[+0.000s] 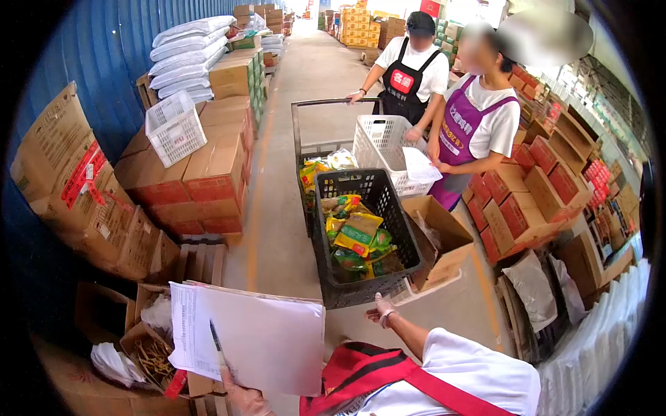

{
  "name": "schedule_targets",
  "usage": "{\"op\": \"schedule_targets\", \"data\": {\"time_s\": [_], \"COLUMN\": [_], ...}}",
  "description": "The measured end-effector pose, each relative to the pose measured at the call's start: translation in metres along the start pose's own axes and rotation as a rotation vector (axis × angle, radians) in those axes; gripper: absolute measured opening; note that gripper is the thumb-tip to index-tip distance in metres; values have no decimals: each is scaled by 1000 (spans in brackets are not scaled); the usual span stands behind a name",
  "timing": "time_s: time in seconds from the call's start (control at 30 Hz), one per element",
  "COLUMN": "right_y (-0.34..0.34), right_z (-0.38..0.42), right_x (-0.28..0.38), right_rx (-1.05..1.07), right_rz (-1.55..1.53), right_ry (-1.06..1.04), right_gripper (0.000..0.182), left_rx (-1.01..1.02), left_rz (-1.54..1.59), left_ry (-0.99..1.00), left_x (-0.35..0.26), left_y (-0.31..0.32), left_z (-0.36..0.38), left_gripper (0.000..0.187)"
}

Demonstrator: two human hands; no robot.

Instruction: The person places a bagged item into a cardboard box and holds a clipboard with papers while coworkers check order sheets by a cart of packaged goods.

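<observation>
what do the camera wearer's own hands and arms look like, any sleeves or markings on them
The right hand wears a thin, see-through glove, wrinkled near the wrist; the left hand seems to wear one too. The right arm has a loose white short sleeve. I can make out no markings.

printed sheet (184, 315) too small to read, left wrist (257, 405) cut off below

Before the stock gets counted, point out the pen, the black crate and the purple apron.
Pen (216, 340): head view, on its barrel.
Black crate (357, 292): head view, on its near wall.
Purple apron (462, 127): head view, on its chest.
</observation>
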State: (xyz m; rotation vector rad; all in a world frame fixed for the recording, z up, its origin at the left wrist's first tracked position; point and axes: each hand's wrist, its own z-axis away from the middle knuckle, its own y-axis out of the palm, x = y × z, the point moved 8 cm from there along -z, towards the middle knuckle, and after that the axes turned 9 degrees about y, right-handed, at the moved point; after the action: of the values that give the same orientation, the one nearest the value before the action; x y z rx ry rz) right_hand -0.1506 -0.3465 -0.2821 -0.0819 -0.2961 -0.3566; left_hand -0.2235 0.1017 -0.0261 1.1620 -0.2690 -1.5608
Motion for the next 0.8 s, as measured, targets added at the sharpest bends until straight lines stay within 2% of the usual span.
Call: {"op": "schedule_targets", "data": {"time_s": [0.07,0.13,0.27,0.3,0.33,0.37,0.43,0.5,0.53,0.57,0.6,0.67,0.73,0.77,0.8], "right_y": [11,20,40,44,49,48,44,48,53,61,66,69,67,64,51], "right_z": [-10,-5,-33,-29,3,2,2,-2,-7,14,22,27,5,-14,-44], "right_x": [2,12,13,7,12,8,12,15,25,43,58,56,54,50,32], "right_rx": [23,-39,37,29,-41,-5,-4,-9,55,-5,-60,-136,-259,-276,-389], "right_rz": [-16,-55,-172,-242,-333,-330,-332,-365,-324,-313,-308,-334,-319,-348,-303], "right_ry": [52,-17,21,83,57,98,-54,-82,-134,-159,-164,-148,-102,-102,-100], "right_gripper": [75,80,82,85,88,88,81,79,77,76,73,69,61,61,56], "left_rx": [-22,10,-22,-14,-1,8,99,145,180,214,161,113,228,251,184], "left_rz": [49,147,121,30,-58,-68,-10,-68,-87,-105,-127,-176,-457,-463,-333], "left_ry": [-61,-47,-56,35,130,142,-44,-17,-5,7,-16,-70,112,89,0], "left_x": [4,5,-6,-12,-22,-31,-31,-40,-41,-43,-42,-39,-44,-37,-28], "left_y": [7,9,30,25,29,44,81,92,101,115,129,141,163,178,190], "left_z": [-18,-45,-87,-107,-126,-138,-154,-188,-208,-225,-233,-251,-284,-299,-315], "left_gripper": [53,53,54,56,58,58,59,60,60,60,61,61,60,60,59]}}
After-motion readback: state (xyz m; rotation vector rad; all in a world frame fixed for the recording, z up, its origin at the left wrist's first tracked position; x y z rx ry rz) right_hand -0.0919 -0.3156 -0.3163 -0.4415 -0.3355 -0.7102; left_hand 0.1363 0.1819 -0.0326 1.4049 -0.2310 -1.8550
